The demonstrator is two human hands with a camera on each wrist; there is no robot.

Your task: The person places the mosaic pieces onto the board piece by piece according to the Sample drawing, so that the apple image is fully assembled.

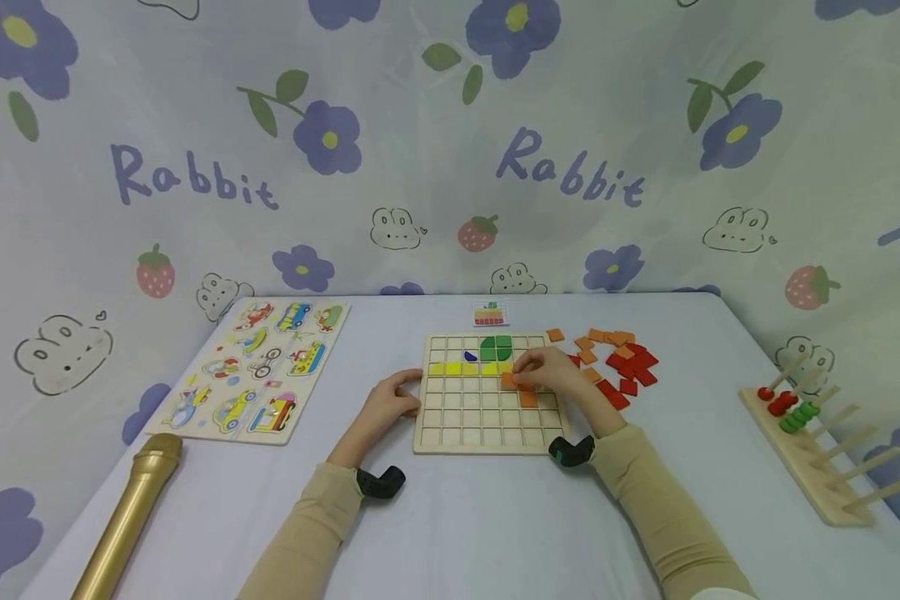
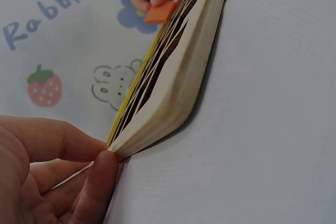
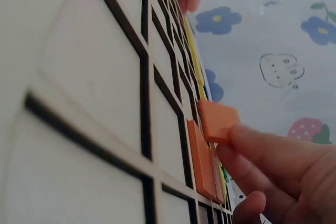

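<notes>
A square wooden grid board [image 1: 468,421] lies on the table. My left hand [image 1: 392,402] is at its left side, thumb and forefinger pinching the edge in the left wrist view. Between the thumb and fingers of my right hand [image 1: 546,369] is an orange square tile [image 3: 219,121], tilted just over the board's grid. Another orange tile [image 1: 528,399] sits in a cell close below that hand. Above them run a row of yellow tiles [image 1: 453,368], a small blue piece [image 1: 470,356] and green pieces [image 1: 495,348], partly covered by my right hand at the row's right end.
Loose orange tiles [image 1: 596,335] and red tiles [image 1: 633,364] are scattered right of the board. Behind it lies a small picture card [image 1: 491,314]. A vehicle puzzle board [image 1: 262,367] and a gold microphone [image 1: 131,508] are at left; a peg stand with beads [image 1: 810,450] is at right.
</notes>
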